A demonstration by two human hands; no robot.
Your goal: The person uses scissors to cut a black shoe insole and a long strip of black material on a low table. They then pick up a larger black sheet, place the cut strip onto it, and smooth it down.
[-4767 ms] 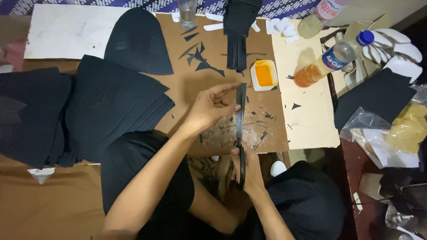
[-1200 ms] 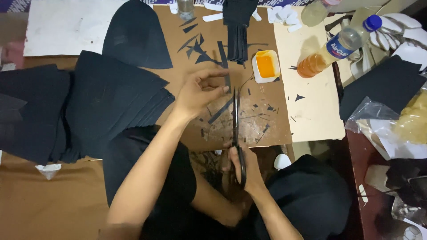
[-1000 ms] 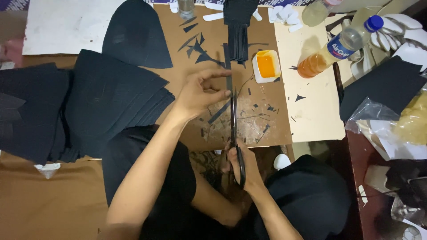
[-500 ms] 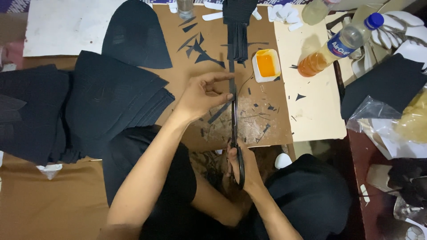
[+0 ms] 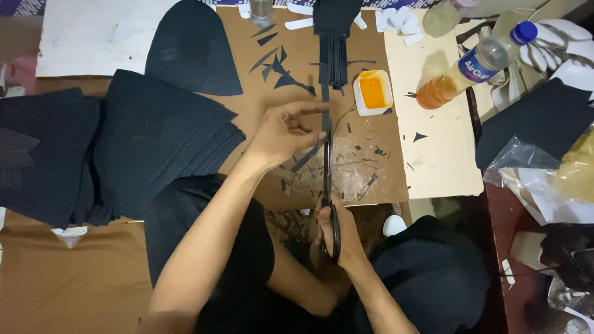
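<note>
Since the frame half a second before, little has shifted: the left hand [image 5: 286, 132] stays stretched over the brown board, its fingers [image 5: 309, 108] now reaching slightly further toward the long black strip [image 5: 325, 93], and the scissors [image 5: 328, 185] sit on the same upright line. Compared with the earliest frame, the left hand has travelled up the board, away from the body.

The left hand pinches the black strip between thumb and forefinger, close to where the strip meets the blade tips. The strip runs straight away from the person toward a bundle of similar black strips [image 5: 337, 55] hanging over the top of the board. The right hand [image 5: 337, 232] is clenched around the black scissor handles near the board's close edge, with the blades pointing away along the strip; whether the blades are parted or closed cannot be told from this view.

Around the blades the brown cardboard board [image 5: 260, 179] is strewn with small black offcuts [image 5: 359, 167]. To the left lies a thick stack of black cut sheets [image 5: 154, 142], with a rounded black piece [image 5: 195, 46] above it. Just right of the strip bundle stands a small white tub of orange glue [image 5: 373, 91]. On the pale board beside it lies a plastic bottle with a blue cap and orange liquid [image 5: 470, 68]. A clear plastic bag [image 5: 532, 161] rests at the far right.
</note>
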